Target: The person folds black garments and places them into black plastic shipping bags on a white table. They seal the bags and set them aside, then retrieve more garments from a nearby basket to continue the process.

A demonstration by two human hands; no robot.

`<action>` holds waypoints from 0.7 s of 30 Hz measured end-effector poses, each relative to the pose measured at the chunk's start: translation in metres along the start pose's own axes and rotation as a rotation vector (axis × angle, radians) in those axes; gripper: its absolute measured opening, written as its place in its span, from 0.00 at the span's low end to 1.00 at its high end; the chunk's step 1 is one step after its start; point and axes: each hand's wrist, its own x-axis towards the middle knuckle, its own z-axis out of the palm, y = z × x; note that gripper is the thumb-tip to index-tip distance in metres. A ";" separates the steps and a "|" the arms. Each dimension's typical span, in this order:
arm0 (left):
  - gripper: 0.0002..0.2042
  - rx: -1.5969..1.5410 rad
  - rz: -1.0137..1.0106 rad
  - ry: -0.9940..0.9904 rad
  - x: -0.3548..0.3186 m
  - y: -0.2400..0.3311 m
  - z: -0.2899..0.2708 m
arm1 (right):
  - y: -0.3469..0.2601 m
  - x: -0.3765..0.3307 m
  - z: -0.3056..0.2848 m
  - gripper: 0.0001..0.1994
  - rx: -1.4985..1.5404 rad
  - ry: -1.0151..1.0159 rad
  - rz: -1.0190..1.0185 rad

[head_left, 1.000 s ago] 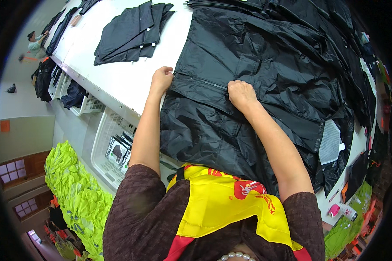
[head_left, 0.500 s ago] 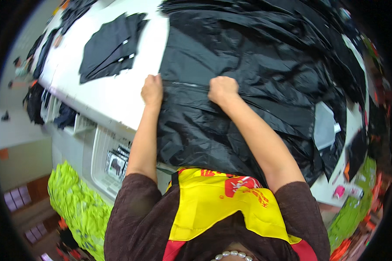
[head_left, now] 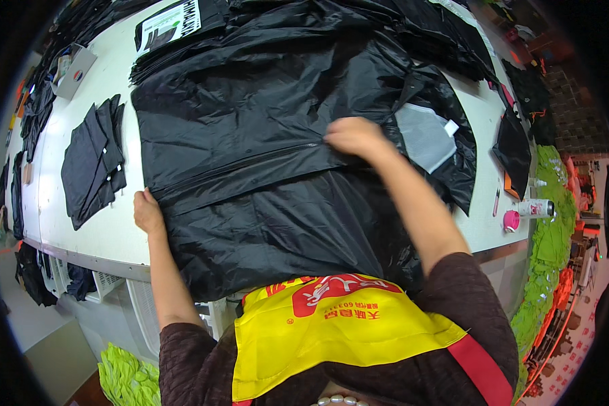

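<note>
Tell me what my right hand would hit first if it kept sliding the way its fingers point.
Probably just more of the black jacket: the right hand points left along its zipper seam.

Black jacket (head_left: 271,169) — glossy, thin fabric, spread flat and creased on the white tabletop (head_left: 108,233), near hem hanging over the edge.

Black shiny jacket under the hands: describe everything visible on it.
The black shiny jacket looks like thin, glossy, wrinkled waterproof fabric. It lies spread flat on the white table, its lower edge hanging over the near side. A closed zip seam runs diagonally across the middle. At its right a flap is turned back, showing pale grey lining with a small white tag. The left hand grips its left edge; the right hand presses near the zip.
</note>
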 end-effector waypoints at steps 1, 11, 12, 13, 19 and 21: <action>0.15 0.020 0.001 0.014 -0.001 -0.011 0.000 | 0.042 -0.018 -0.018 0.16 -0.043 0.007 0.060; 0.14 0.156 -0.100 -0.234 0.029 -0.032 -0.003 | 0.201 -0.075 -0.039 0.16 -0.195 0.440 0.543; 0.17 0.206 -0.128 -0.198 0.027 0.004 -0.028 | 0.190 -0.081 -0.048 0.15 -0.150 0.543 0.470; 0.19 0.192 -0.003 -0.083 0.025 0.018 -0.038 | 0.174 -0.082 -0.057 0.14 -0.103 0.644 0.377; 0.26 -0.806 0.939 -0.457 -0.054 0.254 -0.102 | 0.126 -0.042 -0.037 0.10 0.125 0.677 -0.346; 0.35 -0.768 1.160 -0.489 -0.091 0.303 -0.096 | 0.153 -0.008 -0.033 0.15 0.092 0.766 -0.287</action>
